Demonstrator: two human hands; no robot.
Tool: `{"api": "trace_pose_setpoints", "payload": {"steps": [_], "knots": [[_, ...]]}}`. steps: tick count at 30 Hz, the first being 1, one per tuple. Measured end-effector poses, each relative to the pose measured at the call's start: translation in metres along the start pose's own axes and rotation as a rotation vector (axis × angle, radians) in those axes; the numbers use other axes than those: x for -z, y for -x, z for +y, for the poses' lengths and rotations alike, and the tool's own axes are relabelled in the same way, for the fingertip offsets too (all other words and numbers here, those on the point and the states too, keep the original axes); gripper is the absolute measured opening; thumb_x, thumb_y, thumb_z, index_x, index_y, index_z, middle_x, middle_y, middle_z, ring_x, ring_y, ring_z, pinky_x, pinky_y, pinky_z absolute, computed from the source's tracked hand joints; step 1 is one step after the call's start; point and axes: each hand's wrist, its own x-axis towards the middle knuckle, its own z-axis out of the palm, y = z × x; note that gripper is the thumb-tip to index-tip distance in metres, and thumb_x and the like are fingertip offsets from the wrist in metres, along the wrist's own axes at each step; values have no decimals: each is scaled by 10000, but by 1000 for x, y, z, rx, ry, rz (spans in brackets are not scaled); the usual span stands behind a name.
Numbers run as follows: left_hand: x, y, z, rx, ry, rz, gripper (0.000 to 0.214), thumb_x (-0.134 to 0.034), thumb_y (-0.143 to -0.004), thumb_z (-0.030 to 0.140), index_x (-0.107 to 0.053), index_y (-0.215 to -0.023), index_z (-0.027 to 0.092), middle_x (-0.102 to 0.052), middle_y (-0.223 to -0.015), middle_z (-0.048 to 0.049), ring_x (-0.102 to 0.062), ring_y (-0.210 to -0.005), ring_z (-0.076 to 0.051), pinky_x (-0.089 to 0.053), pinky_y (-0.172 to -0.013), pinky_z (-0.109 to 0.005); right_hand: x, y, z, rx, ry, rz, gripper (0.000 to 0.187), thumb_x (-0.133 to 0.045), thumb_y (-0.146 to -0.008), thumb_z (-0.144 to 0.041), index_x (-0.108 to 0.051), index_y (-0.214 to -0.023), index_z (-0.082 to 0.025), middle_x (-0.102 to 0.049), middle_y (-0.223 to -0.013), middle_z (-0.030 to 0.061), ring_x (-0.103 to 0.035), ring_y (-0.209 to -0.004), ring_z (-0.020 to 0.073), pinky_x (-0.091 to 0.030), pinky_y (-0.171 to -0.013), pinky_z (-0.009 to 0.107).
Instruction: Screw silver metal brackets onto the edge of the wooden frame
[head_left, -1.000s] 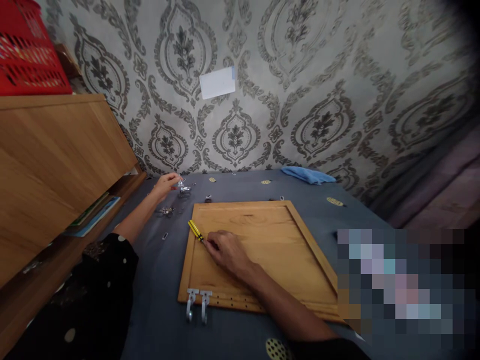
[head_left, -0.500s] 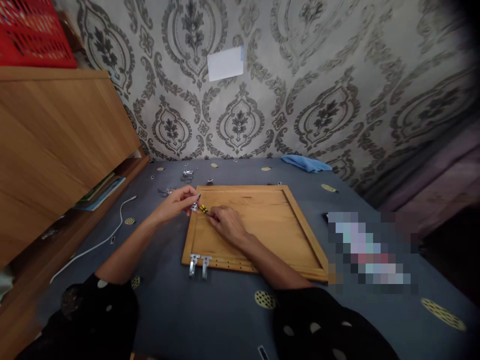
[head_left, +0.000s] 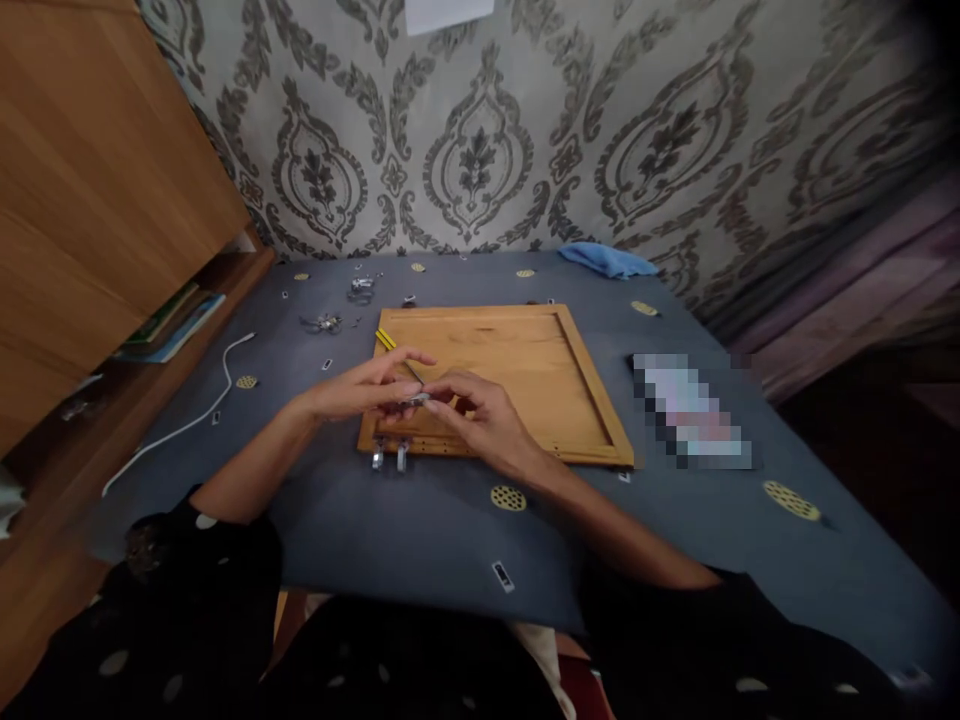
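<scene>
Over the front left part of a framed wooden panel (head_left: 517, 370), my two hands meet at a small silver metal hinge (head_left: 412, 399). My left hand (head_left: 367, 388) has it between thumb and fingers, the index finger stretched out above. My right hand (head_left: 480, 415) pinches the hinge's right end. Behind the left fingers, a screwdriver (head_left: 385, 340) shows its yellow-and-black handle and thin shaft; whether it lies on the panel or rests against the fingers I cannot tell. Two more hinges (head_left: 390, 456) sit side by side at the panel's front left edge, sticking out toward me.
Loose silver hinges (head_left: 326, 323) lie on the blue-grey tablecloth (head_left: 337, 530) beyond the left hand. A white cable (head_left: 225, 370) runs along the left, by a wooden cabinet (head_left: 112, 150). To the right are a blurred-out phone-like object (head_left: 690, 410) and a blue cloth (head_left: 607, 260).
The view has tipped down. My hands have come nearer to me and together at the hinge. The screwdriver, earlier at my right hand's fingers, now points its handle away to the far left.
</scene>
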Motion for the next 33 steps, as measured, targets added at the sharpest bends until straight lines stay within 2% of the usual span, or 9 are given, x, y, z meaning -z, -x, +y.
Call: {"api": "trace_pose_setpoints", "payload": {"steps": [5,7,9,11,14,20,24,29,33], "knots": [[-11,-3,-4,29,-115,-67,495,-654,-920,477,-510,-1306,202,-641,-740,-9,-571,-570,-118,-385,-493,-229,-2,29,-8,-148,-119,-8,213,-669,-859,-388,-663,-791,-186,-623,-779,-4,-519,-675,104,-390,-612,239],[-13,-4,-5,-37,-214,7,428,-632,-927,468,-555,-1240,187,-657,-800,-23,-607,-655,-135,-441,-557,-233,-8,40,-6,-229,-191,13,235,-683,-828,-403,-635,-755,-185,-574,-700,-25,-469,-616,95,-368,-589,240],[-14,-2,-5,-134,-295,135,363,-607,-934,446,-591,-1164,165,-668,-894,-45,-640,-794,-159,-494,-671,-251,-16,50,-3,-323,-261,46,265,-691,-805,-430,-615,-731,-188,-537,-645,-37,-447,-580,93,-357,-564,240],[-15,3,-7,-184,-360,234,333,-584,-944,425,-613,-1134,154,-668,-975,-65,-643,-875,-170,-497,-723,-255,-25,59,2,-403,-322,68,289,-701,-784,-457,-604,-716,-193,-530,-619,-42,-445,-547,91,-367,-541,240],[-18,16,-14,-174,-467,254,357,-605,-945,424,-614,-1201,175,-670,-1023,-64,-643,-906,-181,-495,-736,-266,-36,67,8,-479,-360,81,278,-715,-766,-455,-622,-723,-196,-573,-614,-33,-490,-521,92,-413,-531,244],[-36,36,-35,-220,-723,165,582,-739,-881,419,-502,-1384,248,-618,-1326,-114,-608,-1210,-282,-486,-1027,-436,-40,66,6,-498,-340,61,158,-694,-800,-337,-674,-736,-194,-667,-672,-7,-582,-543,93,-475,-572,246],[-45,35,-45,-233,-845,199,635,-735,-891,441,-451,-1426,250,-608,-1326,-124,-581,-1240,-302,-487,-1029,-459,-40,65,4,-497,-324,26,140,-675,-817,-307,-683,-737,-193,-659,-655,-16,-563,-522,82,-461,-561,237],[-48,34,-49,-245,-875,225,672,-714,-913,449,-386,-1471,270,-636,-1268,-105,-608,-1184,-288,-497,-995,-447,-40,64,3,-502,-308,-15,156,-651,-826,-326,-699,-759,-192,-633,-668,-15,-485,-511,78,-393,-495,226],[-50,36,-50,-233,-891,232,668,-714,-919,438,-378,-1471,265,-646,-1252,-96,-609,-1173,-278,-484,-1005,-443,-37,62,1,-464,-247,-35,137,-638,-847,-273,-699,-750,-198,-631,-667,-13,-504,-606,100,-384,-566,239]]}}
